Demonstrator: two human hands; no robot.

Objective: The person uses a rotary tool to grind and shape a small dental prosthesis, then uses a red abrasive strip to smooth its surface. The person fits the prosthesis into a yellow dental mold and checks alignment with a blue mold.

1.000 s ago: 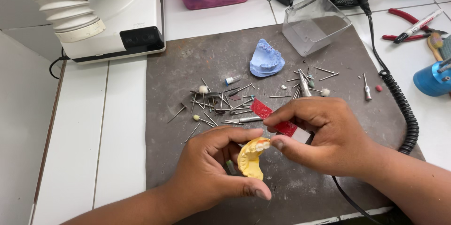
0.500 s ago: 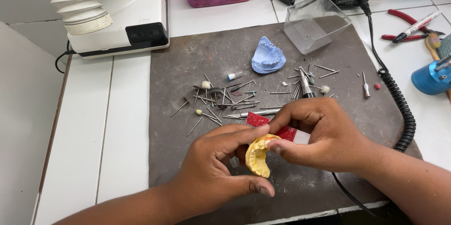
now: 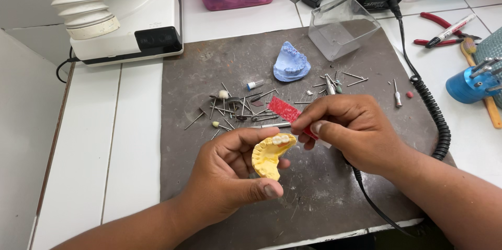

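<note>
The left hand (image 3: pixel 230 177) has a firm grip on the yellow tooth mold (image 3: pixel 269 156) above the grey mat (image 3: pixel 198 77), and the right hand (image 3: pixel 350 127) pinches a red strip (image 3: pixel 287 110), which might rip if pulled hard.

Left hand (image 3: pixel 230 177) cradles yellow dental cast (image 3: pixel 267 157), white teeth at its front end. Right hand (image 3: pixel 355 132) pinches red articulating paper strip (image 3: pixel 291 113) just beside those teeth. Grey mat (image 3: pixel 198 77) beneath, strewn with burs (image 3: pixel 235 106); blue dental cast (image 3: pixel 291 63) beyond.
</note>
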